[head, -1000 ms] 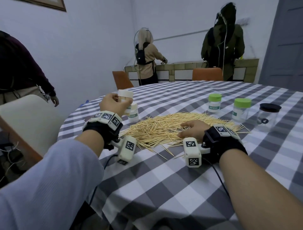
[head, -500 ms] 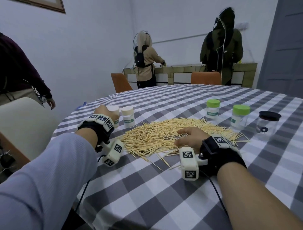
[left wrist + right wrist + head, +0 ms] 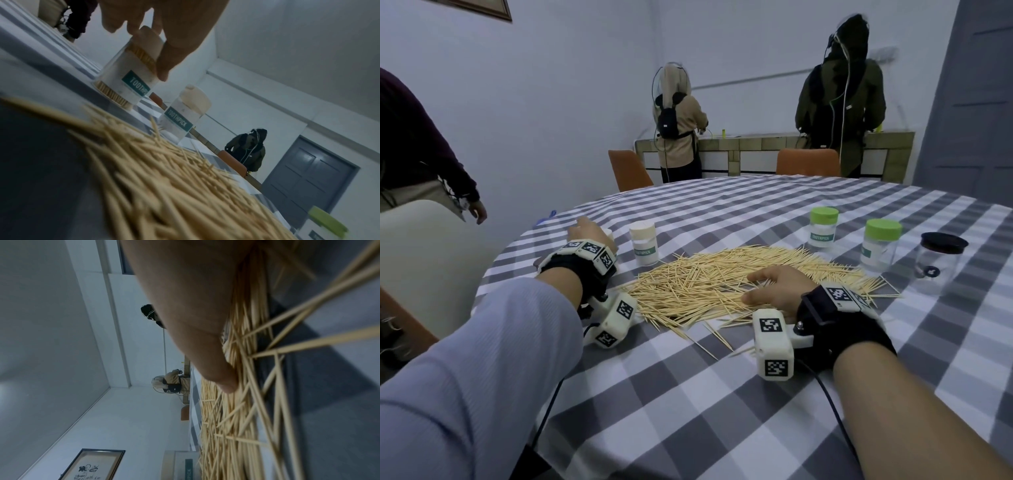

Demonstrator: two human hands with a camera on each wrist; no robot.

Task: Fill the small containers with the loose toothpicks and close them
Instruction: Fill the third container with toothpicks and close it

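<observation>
On the checked counter (image 3: 688, 394), the right hand (image 3: 774, 291) is laid flat, fingers straight, on a heap of loose toothpicks (image 3: 705, 281). Further left, a filled cream-lidded container (image 3: 131, 65) is gripped at its lid by the left hand (image 3: 590, 231). Beyond the heap, a second cream-lidded container (image 3: 643, 246) and two green-lidded ones (image 3: 823, 229) are stood upright.

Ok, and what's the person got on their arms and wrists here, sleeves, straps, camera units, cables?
The left arm wears a pale blue ribbed long sleeve; the right forearm is bare. Each wrist carries a black strap topped by a white band of black-and-white square markers, at left and right. Below each hangs a white boxy camera unit with the same markers, left, right, each trailing a thin black cable.
</observation>
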